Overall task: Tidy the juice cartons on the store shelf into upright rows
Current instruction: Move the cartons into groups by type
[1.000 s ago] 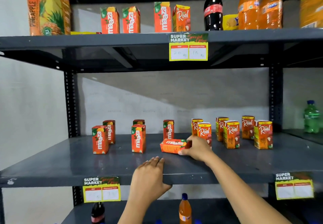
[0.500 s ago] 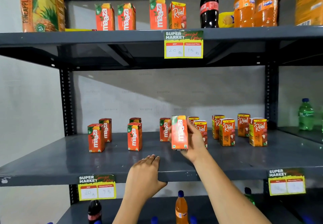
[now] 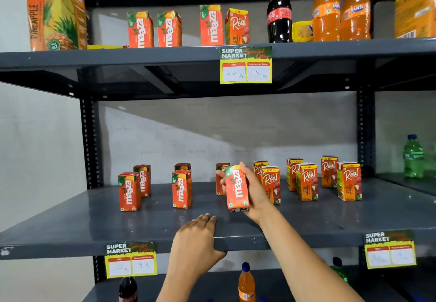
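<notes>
Right hand clamped round a Maaza carton — fingers at its back and top, thumb side hidden. Carton close to upright, long axis near vertical with the top tipped a little toward the left; printed face toward the front edge of the middle shelf, base at or just above the shelf surface, cannot tell which. Positioned just in front of another Maaza carton and just left of the front Real carton.

Left hand flat and open over the front edge of the shelf, fingers on top, holding nothing.

Outward: toward the left end, two more Maaza pairs, front cartons each with one behind, all upright. Toward the right end, Real cartons in three front-and-back pairs, upright, faces forward.

Judged progress — nearly done. No carton seen lying flat. Left to do: set the held carton square, release, perhaps even out the gaps between columns.
</notes>
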